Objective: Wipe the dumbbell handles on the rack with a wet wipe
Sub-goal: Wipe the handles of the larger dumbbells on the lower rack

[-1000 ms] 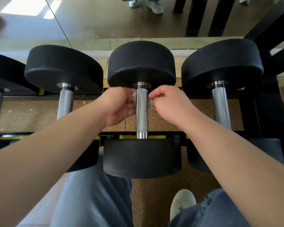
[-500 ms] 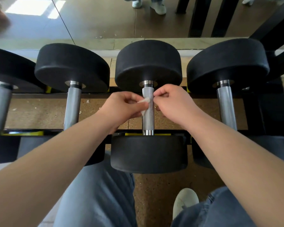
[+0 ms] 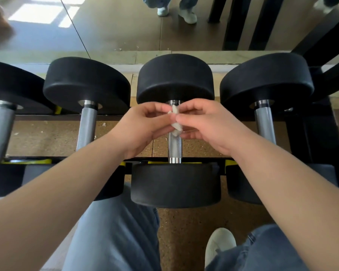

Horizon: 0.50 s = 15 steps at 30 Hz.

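Note:
Several black dumbbells with steel handles lie side by side on a low black rack (image 3: 294, 122). The middle dumbbell's handle (image 3: 175, 147) runs away from me, straight under my hands. Just above its far half, my left hand (image 3: 143, 128) and my right hand (image 3: 207, 124) meet, fingertips pinched together on a small crumpled white wet wipe (image 3: 175, 119). The wipe shows only as scraps between the fingers. Whether it touches the handle I cannot tell. Neighbouring handles lie to the left (image 3: 86, 130) and right (image 3: 265, 124).
A mirror (image 3: 115, 24) rises behind the rack and reflects the floor and a person's feet. Yellow strips (image 3: 174, 162) mark the rack's front rail. My knees in blue jeans and one white shoe (image 3: 219, 245) are close to the rack on a speckled brown floor.
Both hands have lifted a little off the middle handle and drawn together, bunching the wipe between the fingertips. The view has shifted slightly left.

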Available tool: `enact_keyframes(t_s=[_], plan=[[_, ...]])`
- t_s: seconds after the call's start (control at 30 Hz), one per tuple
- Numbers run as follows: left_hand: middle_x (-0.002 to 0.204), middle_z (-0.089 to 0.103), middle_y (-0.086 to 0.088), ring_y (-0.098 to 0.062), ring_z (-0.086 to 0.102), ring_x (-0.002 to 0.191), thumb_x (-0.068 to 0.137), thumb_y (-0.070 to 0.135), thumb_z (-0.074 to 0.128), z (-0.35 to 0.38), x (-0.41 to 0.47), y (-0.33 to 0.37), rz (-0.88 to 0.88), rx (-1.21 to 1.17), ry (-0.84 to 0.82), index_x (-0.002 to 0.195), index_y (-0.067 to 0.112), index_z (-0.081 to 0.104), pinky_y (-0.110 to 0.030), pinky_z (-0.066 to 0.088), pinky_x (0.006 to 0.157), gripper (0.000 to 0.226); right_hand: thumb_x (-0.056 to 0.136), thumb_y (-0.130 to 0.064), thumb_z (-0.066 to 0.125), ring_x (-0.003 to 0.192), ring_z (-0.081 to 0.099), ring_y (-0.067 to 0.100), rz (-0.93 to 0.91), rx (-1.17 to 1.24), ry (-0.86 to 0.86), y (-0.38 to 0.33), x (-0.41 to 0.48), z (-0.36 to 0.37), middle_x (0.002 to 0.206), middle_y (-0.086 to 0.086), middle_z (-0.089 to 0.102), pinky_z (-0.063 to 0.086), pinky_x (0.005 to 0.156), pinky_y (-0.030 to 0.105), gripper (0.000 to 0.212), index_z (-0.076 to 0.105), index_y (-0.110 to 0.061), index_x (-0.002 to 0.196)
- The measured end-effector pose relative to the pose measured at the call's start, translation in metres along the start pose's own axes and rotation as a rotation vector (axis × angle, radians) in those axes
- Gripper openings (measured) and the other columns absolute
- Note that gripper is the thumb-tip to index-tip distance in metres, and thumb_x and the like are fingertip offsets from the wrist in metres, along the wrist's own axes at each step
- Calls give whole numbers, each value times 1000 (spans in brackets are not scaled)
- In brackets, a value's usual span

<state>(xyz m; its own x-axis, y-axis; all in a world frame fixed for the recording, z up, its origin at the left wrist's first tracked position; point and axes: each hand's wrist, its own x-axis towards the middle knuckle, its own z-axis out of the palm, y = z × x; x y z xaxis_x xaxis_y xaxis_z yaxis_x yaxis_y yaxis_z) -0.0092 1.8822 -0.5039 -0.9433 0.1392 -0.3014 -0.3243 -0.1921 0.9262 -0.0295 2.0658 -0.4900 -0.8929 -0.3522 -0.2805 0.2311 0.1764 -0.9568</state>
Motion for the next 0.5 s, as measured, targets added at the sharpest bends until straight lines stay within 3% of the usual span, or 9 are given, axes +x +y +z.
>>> enact_keyframes(t_s=[0.07, 0.13, 0.2, 0.27, 0.37, 0.43, 0.5], plan=[[117, 74, -18, -28, 72, 109, 96, 0, 60, 0, -2, 1, -74, -9, -66, 120, -2, 67, -30, 60, 91, 25, 89, -11, 77, 91, 76, 19, 21, -83, -2, 4, 1, 3, 104, 7, 73, 63, 76, 32, 23, 71, -20, 110], [116, 74, -16, -28, 74, 106, 100, -2, 54, -3, 0, 5, -113, -23, -28, 121, 3, 67, -34, 61, 90, 26, 89, -7, 76, 91, 75, 20, 47, -118, 77, 7, 6, 5, 105, 7, 72, 63, 72, 30, 27, 71, -20, 112], [112, 75, -10, -22, 76, 99, 100, 2, 57, -9, 5, 6, -108, 90, 103, 117, 12, 68, -32, 63, 80, 23, 91, -6, 71, 91, 73, 20, 81, -180, 283, 10, 15, 4, 109, 2, 70, 65, 75, 35, 31, 70, -24, 116], [112, 75, -7, -19, 75, 99, 99, 9, 63, -14, 8, 2, -151, 232, 131, 120, 18, 66, -30, 61, 75, 23, 95, -11, 66, 92, 71, 17, 95, -365, 436, 15, 22, 1, 109, -1, 70, 63, 82, 39, 28, 71, -27, 117], [110, 77, -5, -17, 76, 95, 100, 10, 63, -14, 10, -6, -257, 287, 47, 124, 15, 64, -30, 61, 75, 24, 97, -5, 58, 92, 72, 23, 293, -469, 204, 23, 24, 17, 102, 6, 72, 63, 84, 44, 25, 72, -17, 115], [106, 78, -4, -15, 77, 89, 99, 10, 63, -13, 13, -5, -262, 307, 36, 122, 14, 66, -27, 61, 72, 23, 94, 8, 46, 97, 73, 31, 499, -239, -4, 25, 19, 24, 107, 15, 71, 64, 83, 48, 39, 65, -9, 123], [105, 78, -5, -17, 77, 89, 99, 10, 65, -13, 16, -3, -271, 292, 28, 122, 14, 66, -29, 61, 72, 23, 91, 16, 38, 102, 72, 34, 596, 16, -110, 20, 18, 17, 115, 21, 69, 63, 84, 48, 51, 58, -5, 132]])
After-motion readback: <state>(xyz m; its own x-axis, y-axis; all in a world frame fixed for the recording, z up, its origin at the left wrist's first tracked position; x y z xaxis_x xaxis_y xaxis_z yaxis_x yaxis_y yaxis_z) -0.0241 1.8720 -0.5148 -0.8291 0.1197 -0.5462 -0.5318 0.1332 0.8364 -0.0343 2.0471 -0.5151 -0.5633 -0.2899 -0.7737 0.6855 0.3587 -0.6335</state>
